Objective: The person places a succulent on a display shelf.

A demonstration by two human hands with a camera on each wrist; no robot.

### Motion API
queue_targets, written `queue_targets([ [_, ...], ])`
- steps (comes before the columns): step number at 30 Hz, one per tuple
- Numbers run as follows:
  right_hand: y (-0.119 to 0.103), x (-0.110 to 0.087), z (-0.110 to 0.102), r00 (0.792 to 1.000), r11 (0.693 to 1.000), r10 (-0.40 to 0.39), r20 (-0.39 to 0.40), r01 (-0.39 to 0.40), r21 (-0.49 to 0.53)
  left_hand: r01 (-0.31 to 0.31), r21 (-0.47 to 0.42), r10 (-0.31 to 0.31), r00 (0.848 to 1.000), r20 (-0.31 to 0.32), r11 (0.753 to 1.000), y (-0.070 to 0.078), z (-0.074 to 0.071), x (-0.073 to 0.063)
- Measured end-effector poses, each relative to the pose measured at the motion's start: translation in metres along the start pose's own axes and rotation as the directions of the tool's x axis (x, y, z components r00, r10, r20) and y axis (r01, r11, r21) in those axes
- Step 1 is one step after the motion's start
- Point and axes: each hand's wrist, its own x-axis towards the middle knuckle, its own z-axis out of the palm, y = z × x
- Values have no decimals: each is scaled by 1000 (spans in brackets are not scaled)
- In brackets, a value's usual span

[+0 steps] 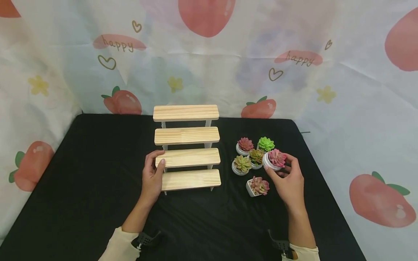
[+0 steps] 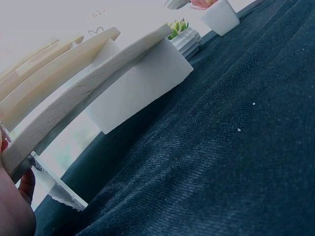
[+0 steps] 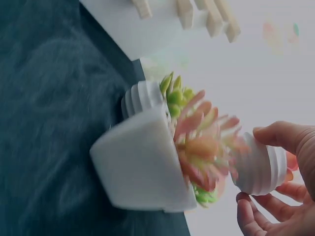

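My left hand [image 1: 152,177] grips the left end of a lower step on a tiered wooden display stand [image 1: 192,156], thumb on top and fingers round the edge. In the left wrist view the hand [image 2: 15,204] shows only at the corner, against the step's end. My right hand [image 1: 290,179] pinches a potted pink succulent [image 1: 277,158] by its round white pot, thumb on one side and fingers on the other. In the right wrist view that ribbed pot [image 3: 258,164] is raised off the cloth, tilted, behind a square-potted succulent [image 3: 142,160].
Several potted succulents stand right of the stand: a dark red one [image 1: 245,144], a bright green one [image 1: 266,144], a yellow-green one [image 1: 242,165] and a mixed-colour one [image 1: 256,157]. Nearer is the square pot [image 1: 254,188]. A black cloth [image 1: 209,224] covers the table; a printed curtain [image 1: 209,72] hangs behind.
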Motion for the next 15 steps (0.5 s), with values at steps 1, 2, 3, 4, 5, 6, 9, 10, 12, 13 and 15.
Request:
queue_targets([
  [1, -2, 1, 2, 1000, 1000, -3, 1, 3, 6, -1, 1, 1, 1000, -1, 1000, 0, 0, 0],
  [2, -5, 2, 3, 1000, 1000, -7, 4, 7, 13, 0, 2, 0, 1000, -2, 1000, 0, 0, 0],
  [3, -7, 3, 5, 1000, 1000, -11, 5, 11, 20, 2, 7, -2, 1000, -4, 1000, 0, 0, 0],
  [4, -9, 4, 7, 1000, 1000, -15, 6, 15, 27, 6, 12, -6, 1000, -6, 1000, 0, 0, 0],
  [5, -12, 5, 9, 1000, 999, -21, 4, 21, 34, 7, 16, -7, 1000, -8, 1000, 0, 0, 0],
  [6, -14, 6, 10, 1000, 999, -25, 0, 25, 40, 10, 20, -10, 1000, -10, 1000, 0, 1, 0],
  [9, -20, 8, 16, 999, 997, -43, -28, 45, 62, 13, 29, -13, 1000, -13, 999, -7, 0, 1],
  [10, -22, 9, 18, 998, 996, -49, -37, 52, 72, 14, 27, -13, 1000, -14, 1000, -11, 0, 1],
  [12, -26, 10, 22, 997, 994, -61, -51, 66, 92, 16, 27, -15, 1000, -17, 1000, -20, -2, 1],
  [13, -28, 10, 24, 996, 992, -68, -54, 73, 101, 18, 26, -17, 1000, -18, 999, -24, -3, 1],
  [15, -31, 11, 29, 996, 988, -79, -51, 85, 125, 21, 23, -20, 1000, -19, 1000, -31, -4, 1],
])
